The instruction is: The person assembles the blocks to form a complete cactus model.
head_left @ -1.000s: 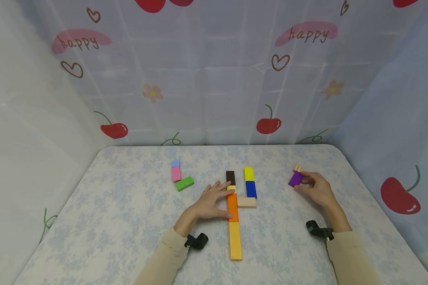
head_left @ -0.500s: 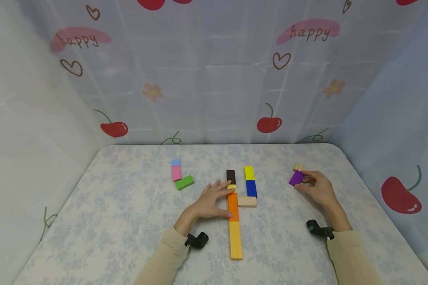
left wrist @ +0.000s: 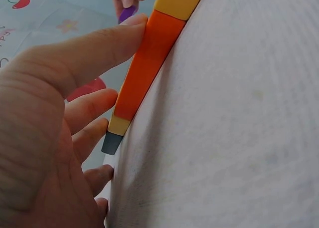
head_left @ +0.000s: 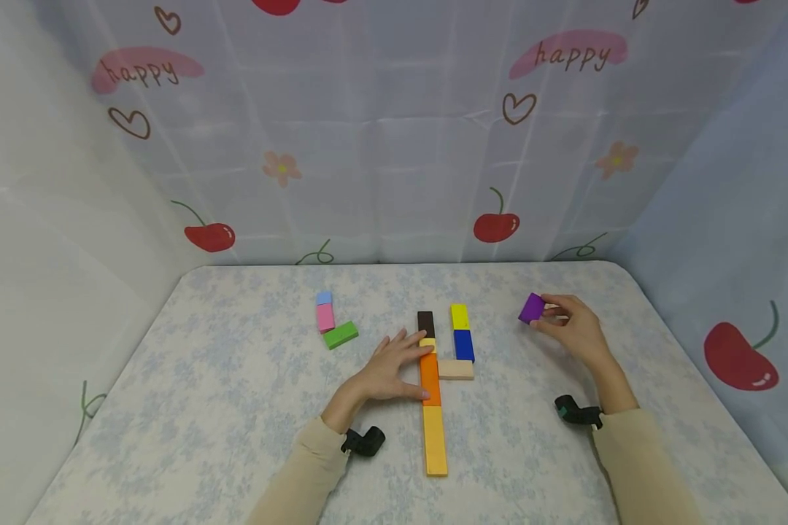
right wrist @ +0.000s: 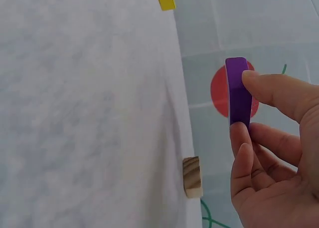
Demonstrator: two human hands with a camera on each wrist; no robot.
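My right hand [head_left: 574,328] pinches a purple block [head_left: 531,308] between thumb and fingers at the right; the right wrist view shows this purple block [right wrist: 239,93] held off the table. My left hand [head_left: 389,372] rests with spread fingers against a column of blocks: dark brown [head_left: 425,324] at the far end, a small yellow one, orange [head_left: 430,380], then long yellow [head_left: 435,441] nearest me. A pale wooden block [head_left: 456,370] extends right from the orange one, with a blue block [head_left: 463,345] and a yellow block [head_left: 460,316] beyond it.
Left of the column lie a light blue block [head_left: 325,297], a pink block [head_left: 325,317] and a green block [head_left: 341,335]. In the right wrist view a wooden piece [right wrist: 192,177] sits at the table's edge. A printed curtain [head_left: 381,146] stands behind the table.
My right hand has lifted the purple block and carried it left and slightly away from me. The wooden piece beside it is now hidden in the head view. My left hand stays put.
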